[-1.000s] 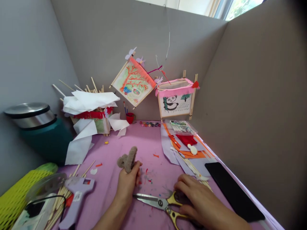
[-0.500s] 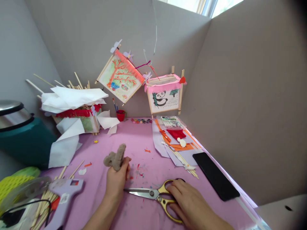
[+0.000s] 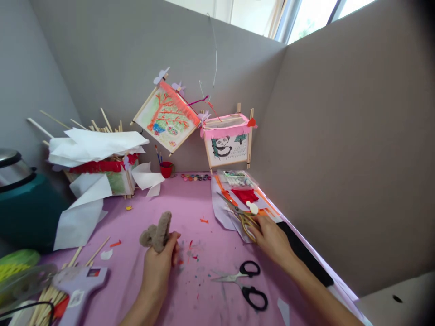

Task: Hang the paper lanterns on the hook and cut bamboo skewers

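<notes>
Left hand is balled into a fist around the lower end of a brown fuzzy bent plush piece, whose loop and stub stick up above the knuckles. Right hand is stretched out further away and to the right, fingers curled tight on the loops of the gold-handled steel scissors. Their blades point away from it, over a spread of lilac and orange paper sheets.

Grey cardboard partition walls stand round both hands on three sides. Under the hands lies a pink table cover, speckled with paper scraps between them. Far out to the left of the left hand sits a teal bin with a steel lid. Beyond that hand is a heap of white tissue sheets on a box of wooden sticks.

Beyond both hands a tilted square lantern painted with an orange tree hangs by a wire. An upright paper lantern with a panda drawing stands beyond the right hand. A flat black phone lies just right of the right wrist. A lilac glue gun rests left of the left forearm. Small black-handled scissors lie between the two forearms, touched by neither. Well beyond the left hand stand a red cup of brushes and a row of small paint pots.
</notes>
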A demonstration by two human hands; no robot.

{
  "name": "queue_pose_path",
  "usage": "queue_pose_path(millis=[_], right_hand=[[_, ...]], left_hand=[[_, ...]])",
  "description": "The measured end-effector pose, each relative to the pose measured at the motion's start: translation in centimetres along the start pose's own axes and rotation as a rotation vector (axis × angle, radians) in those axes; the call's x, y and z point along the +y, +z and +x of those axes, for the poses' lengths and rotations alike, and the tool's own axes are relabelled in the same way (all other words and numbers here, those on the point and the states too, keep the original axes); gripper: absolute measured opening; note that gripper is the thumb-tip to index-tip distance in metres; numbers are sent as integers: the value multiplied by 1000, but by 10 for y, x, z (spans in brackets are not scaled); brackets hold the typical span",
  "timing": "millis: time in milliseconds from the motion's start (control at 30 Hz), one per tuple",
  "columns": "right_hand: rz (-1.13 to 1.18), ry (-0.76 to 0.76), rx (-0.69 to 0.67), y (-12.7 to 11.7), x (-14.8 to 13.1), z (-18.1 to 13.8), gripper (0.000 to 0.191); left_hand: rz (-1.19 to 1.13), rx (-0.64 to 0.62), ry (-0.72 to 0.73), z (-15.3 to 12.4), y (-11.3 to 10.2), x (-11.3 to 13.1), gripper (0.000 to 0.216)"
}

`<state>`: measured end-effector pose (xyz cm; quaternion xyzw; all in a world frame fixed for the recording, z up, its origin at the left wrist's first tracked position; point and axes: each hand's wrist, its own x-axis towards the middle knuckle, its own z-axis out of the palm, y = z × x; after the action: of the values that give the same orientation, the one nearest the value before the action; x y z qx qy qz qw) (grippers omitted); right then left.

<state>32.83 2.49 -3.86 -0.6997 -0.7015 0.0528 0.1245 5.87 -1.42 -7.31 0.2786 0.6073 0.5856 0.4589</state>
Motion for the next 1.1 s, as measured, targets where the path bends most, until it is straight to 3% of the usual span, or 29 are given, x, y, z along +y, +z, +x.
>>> queue_pose_path(millis=[200, 500, 633, 700, 767, 833, 900, 1000, 1100], right_hand=[[-170, 64, 26, 3, -1, 61, 31], [-240, 96, 54, 22, -10, 68, 29], [-216, -36, 80, 9, -14, 47, 26], [-91, -248, -69, 0, -15, 25, 22], [80, -468, -340, -6, -17, -3, 18], [180, -557, -474, -5, -20, -30, 28], [204, -550, -453, -1, -24, -49, 26], [209, -468, -398, 4, -23, -57, 5], [135, -224, -233, 5, -11, -43, 21]], left_hand=[[43, -8, -30, 2, -1, 0, 25], [49, 1, -78, 1, 2, 6, 25], [56, -13, -47, 3, 0, 2, 26], [75, -18, -25, 3, 0, 0, 27], [70, -14, -12, 2, 0, 0, 26], [50, -12, -12, 1, 0, 0, 25], [37, -11, -17, 0, 1, 0, 25], [11, -9, -16, 0, 1, -1, 25], [-23, -18, -8, 0, 1, -1, 25]])
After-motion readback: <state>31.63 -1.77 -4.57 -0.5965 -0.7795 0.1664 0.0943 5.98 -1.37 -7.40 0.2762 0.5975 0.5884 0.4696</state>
